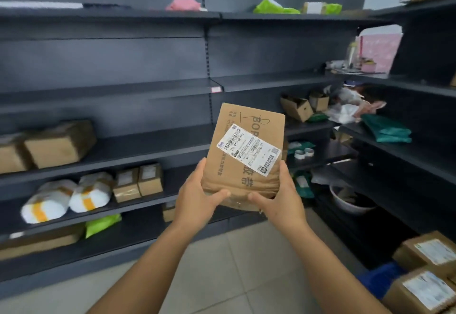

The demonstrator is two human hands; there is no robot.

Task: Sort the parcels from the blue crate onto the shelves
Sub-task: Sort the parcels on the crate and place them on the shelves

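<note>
Gripping the brown kraft-paper parcel (244, 151) from below with both hands: left hand (199, 195) curled round the lower left edge, thumb across the front; right hand (276, 197) curled round the lower right edge, thumb likewise in front. Holding it upright and tilted slightly, shipping label (249, 151) facing the camera, well out in front of the dark metal shelves (148, 146) and touching none of them.

Judging the step in hand as reading the label to choose a bay. Doing it well: keeping the label square to the eyes and the thumbs clear of the barcode and printed code. Supporting the crumpled bottom of the parcel, which looks soft, not squeezing the sides. Matching kind with kind where possible: cardboard boxes (138, 183) and white wrapped bundles (66, 197) sitting on a lower left shelf, larger cartons (49, 143) one shelf up, green mailers (387, 128) on the right-hand unit. Choosing a bare stretch of shelf in the middle, sliding the parcel in flat with the label outward, releasing only once it is resting fully on the shelf.

Blue crate (380, 276) showing partly at lower right, with labelled boxes (429, 252) by it, so more sorting likely remaining.
</note>
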